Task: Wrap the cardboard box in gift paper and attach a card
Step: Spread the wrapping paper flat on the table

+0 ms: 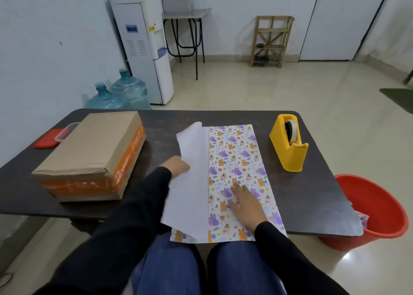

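Observation:
A folded sheet of gift paper (237, 160) printed with purple and orange animals lies in the middle of the dark table (161, 125). My left hand (177, 166) grips the left flap of the paper and lifts it, so its white underside shows. My right hand (244, 203) presses flat on the printed side, fingers straight. The cardboard box (93, 151), brown with orange tape on its sides, stands at the table's left. No card is in view.
A yellow tape dispenser (289, 142) stands at the table's right. A clear container with a red lid (48, 139) lies behind the box. A red bucket (371, 212) sits on the floor beside the table's right end. Water bottles (120, 93) stand beyond the far edge.

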